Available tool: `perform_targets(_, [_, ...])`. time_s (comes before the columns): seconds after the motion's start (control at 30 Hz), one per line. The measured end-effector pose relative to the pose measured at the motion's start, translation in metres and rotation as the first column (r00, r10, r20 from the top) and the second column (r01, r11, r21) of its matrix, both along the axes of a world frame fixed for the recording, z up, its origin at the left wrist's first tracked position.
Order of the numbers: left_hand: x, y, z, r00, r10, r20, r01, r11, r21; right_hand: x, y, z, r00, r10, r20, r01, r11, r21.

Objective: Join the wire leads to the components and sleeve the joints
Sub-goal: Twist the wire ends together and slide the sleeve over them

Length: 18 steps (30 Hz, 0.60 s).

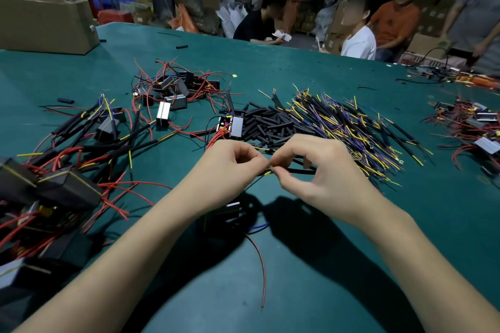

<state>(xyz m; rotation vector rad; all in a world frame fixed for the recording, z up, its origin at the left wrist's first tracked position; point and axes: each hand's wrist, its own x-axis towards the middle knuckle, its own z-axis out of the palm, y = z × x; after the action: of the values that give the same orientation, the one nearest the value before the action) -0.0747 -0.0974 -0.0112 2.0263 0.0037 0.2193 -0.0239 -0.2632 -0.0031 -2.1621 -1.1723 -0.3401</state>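
Observation:
Above the green table (338, 265), my left hand (230, 170) and my right hand (316, 167) meet fingertip to fingertip. Between them they pinch a thin yellow-tipped wire lead (267, 172). A black sleeved wire (300, 171) runs right from the joint under my right hand. Below my wrists a dark boxy component (227, 215) lies in shadow, with a blue lead (258, 226) and a long red lead (261, 265) trailing from it. The joint itself is hidden by my fingertips.
A pile of black sleeve pieces (267, 124) and a heap of black, yellow and purple wire leads (349, 127) lie beyond my hands. Components with red leads crowd the left (62, 186) and middle back (176, 89). A cardboard box (46, 24) stands far left; several people sit past the table.

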Motion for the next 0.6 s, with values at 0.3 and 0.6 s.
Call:
perform_targets(0.3, [-0.0042, 0.0007, 0.0068, 0.978, -0.111, 0.176, 0.098, 0.992, 0.080, 0.0039, -0.0060, 0.0062, 0.853, 0.114, -0.510, 0.010, 0.972, 0.233])
perform_targets(0.6, [-0.0048, -0.0019, 0.0053, 0.957, -0.102, 0.273, 0.053, 0.982, 0.181, 0.0062, -0.0077, 0.0052, 0.755, 0.155, -0.638, -0.003, 0.973, 0.233])
